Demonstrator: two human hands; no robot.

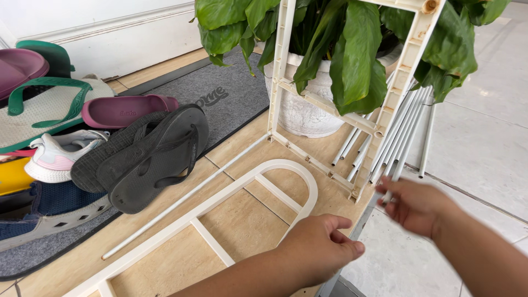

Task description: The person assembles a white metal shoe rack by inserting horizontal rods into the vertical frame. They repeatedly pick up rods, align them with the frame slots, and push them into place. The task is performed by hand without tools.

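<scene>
Right now the fingers of the right hand (pixel 413 204) pinch narrowly around the lower end of one thin white rod (pixel 397 171), picked from the bundle of white rods (pixel 404 129) that leans against the upright cream plastic frame (pixel 341 110). The left hand (pixel 319 245) hovers just beside the rounded end of the flat cream side panel (pixel 242 190) lying on the wood-look floor (pixel 242 225); its fingers curl loosely and hold nothing. One more long rod (pixel 184 201) lies loose on the floor along the panel's far edge. Behind the upright frame stands a white textured pot (pixel 300 113) with a broad-leaved green plant (pixel 352 49), its leaves poking through the frame. To the left, dark flip-flops (pixel 148 157), pink sandals and sneakers pile up on a grey doormat (pixel 220 99). The risk I see is in the leaning bundle — drawing one rod out low could drag its neighbours, and they would slide and clatter onto the pale tiles (pixel 484 143). The upright frame looks propped, not fixed — a nudge might tip it into the plant.
</scene>
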